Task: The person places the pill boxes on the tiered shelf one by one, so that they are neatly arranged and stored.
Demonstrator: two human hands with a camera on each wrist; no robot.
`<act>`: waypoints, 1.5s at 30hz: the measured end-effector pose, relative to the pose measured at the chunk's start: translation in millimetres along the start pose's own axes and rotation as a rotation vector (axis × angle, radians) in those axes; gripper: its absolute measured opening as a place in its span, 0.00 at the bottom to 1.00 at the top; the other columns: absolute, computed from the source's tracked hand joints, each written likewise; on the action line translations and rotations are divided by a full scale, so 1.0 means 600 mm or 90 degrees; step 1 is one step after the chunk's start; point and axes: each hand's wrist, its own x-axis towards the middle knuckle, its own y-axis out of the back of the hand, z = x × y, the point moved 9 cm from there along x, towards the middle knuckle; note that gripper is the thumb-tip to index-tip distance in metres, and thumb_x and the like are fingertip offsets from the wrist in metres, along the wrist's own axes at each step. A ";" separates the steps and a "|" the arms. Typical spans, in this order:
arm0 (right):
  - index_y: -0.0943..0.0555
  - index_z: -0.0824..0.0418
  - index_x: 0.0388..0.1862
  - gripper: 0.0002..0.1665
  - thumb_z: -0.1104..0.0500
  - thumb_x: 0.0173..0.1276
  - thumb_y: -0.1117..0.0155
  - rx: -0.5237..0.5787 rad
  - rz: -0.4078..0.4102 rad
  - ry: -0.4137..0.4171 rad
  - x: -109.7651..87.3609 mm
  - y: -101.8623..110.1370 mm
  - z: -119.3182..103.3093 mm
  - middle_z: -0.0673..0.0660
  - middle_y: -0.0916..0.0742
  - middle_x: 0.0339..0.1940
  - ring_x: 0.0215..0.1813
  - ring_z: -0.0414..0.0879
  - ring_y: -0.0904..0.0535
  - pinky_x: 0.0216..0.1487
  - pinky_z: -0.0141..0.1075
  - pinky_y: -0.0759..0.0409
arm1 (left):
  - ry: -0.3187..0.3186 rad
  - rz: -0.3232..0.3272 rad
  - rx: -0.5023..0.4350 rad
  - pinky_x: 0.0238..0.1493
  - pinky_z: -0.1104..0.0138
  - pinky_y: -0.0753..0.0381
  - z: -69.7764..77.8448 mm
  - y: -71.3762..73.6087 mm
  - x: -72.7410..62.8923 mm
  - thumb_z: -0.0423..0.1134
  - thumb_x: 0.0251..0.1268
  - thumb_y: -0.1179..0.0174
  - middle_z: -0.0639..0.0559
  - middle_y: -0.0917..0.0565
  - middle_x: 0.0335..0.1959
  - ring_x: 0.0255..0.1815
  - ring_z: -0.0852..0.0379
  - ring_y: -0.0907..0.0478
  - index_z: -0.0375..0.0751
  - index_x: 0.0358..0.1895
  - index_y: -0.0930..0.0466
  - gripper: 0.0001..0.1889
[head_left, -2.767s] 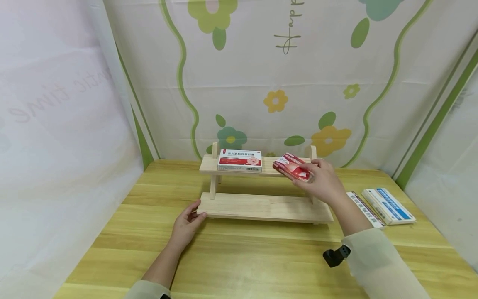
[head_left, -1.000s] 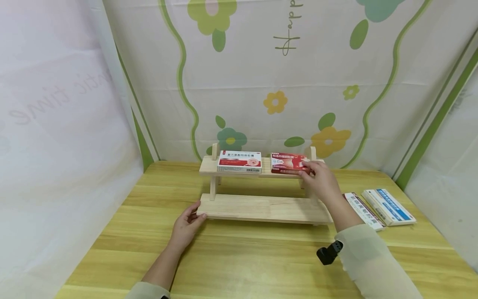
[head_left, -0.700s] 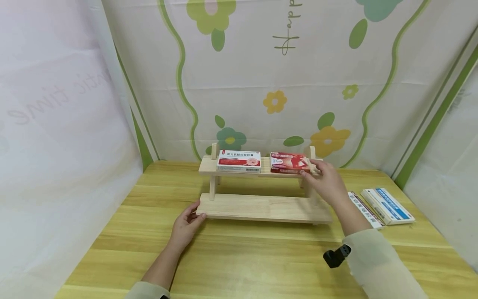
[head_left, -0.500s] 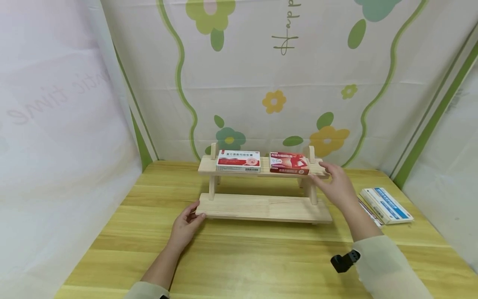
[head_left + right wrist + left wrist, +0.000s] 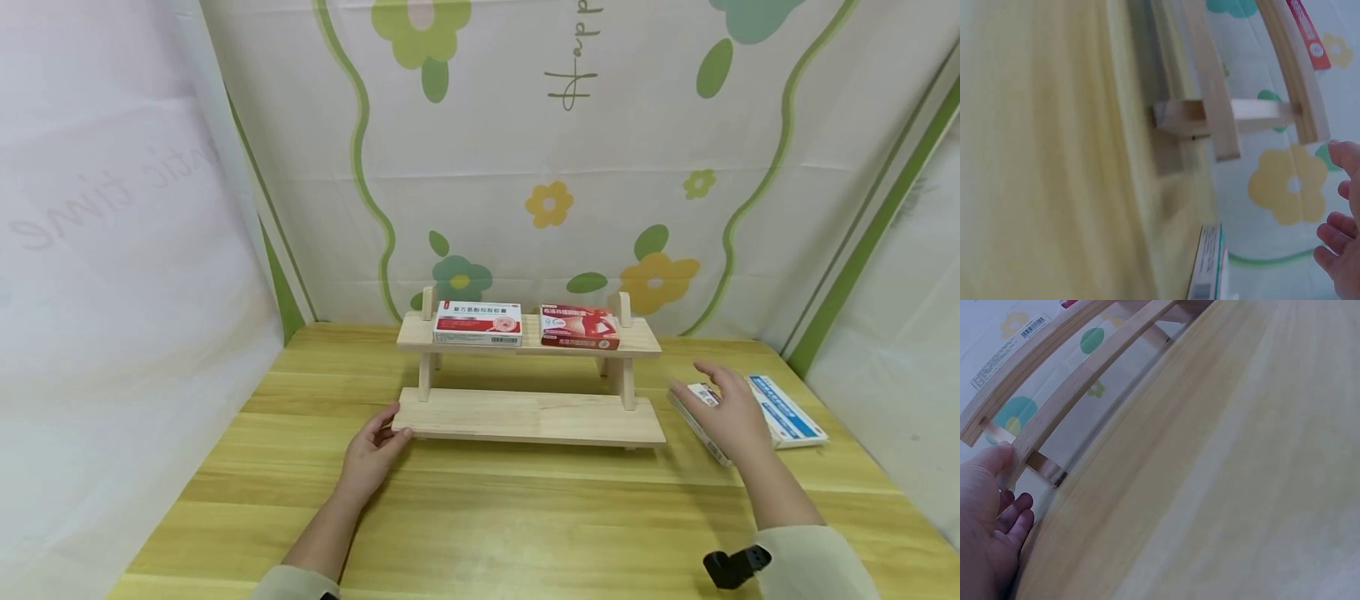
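A two-tier wooden shelf (image 5: 525, 414) stands on the table. My left hand (image 5: 369, 457) holds the left end of its lower board, thumb (image 5: 996, 457) on the board and the other fingers bent below. On the upper board lie a white-and-red medicine box (image 5: 477, 323) at left and a red medicine box (image 5: 580, 327) at right, both apart from my hands. My right hand (image 5: 733, 417), fingers spread and holding nothing, hovers over a white medicine box (image 5: 703, 432) on the table and hides part of it. Whether it touches that box I cannot tell.
A white-and-blue medicine box (image 5: 791, 414) lies on the table beyond the right hand, beside the partly hidden one. Behind the wooden table (image 5: 525, 525) hangs a flowered curtain (image 5: 480, 167), with further pale cloth at both sides.
The right hand set the red box level on the upper board, let go of it, and moved right and down over the white box. The left hand stayed at the shelf's end.
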 end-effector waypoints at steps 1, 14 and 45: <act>0.37 0.68 0.73 0.45 0.35 0.72 0.47 -0.001 0.001 -0.003 -0.004 0.000 0.010 0.76 0.33 0.70 0.66 0.74 0.37 0.53 0.69 0.31 | 0.000 0.001 0.001 0.47 0.82 0.24 0.000 0.000 0.000 0.38 0.67 0.37 0.38 0.34 0.72 0.57 0.50 0.26 0.39 0.70 0.33 0.29; 0.37 0.70 0.72 0.44 0.39 0.72 0.43 -0.017 0.001 -0.053 -0.046 -0.004 0.121 0.81 0.38 0.70 0.68 0.81 0.45 0.58 0.75 0.43 | -0.001 -0.004 0.002 0.47 0.83 0.24 0.000 0.001 -0.003 0.38 0.67 0.37 0.38 0.34 0.73 0.58 0.49 0.27 0.38 0.71 0.33 0.30; 0.42 0.73 0.73 0.57 0.29 0.66 0.44 -0.087 -0.099 -0.133 -0.073 -0.044 0.216 0.87 0.43 0.67 0.63 0.84 0.45 0.55 0.76 0.39 | -0.009 0.007 0.004 0.48 0.81 0.23 0.000 0.001 0.002 0.38 0.66 0.36 0.38 0.31 0.70 0.54 0.56 0.24 0.38 0.70 0.32 0.30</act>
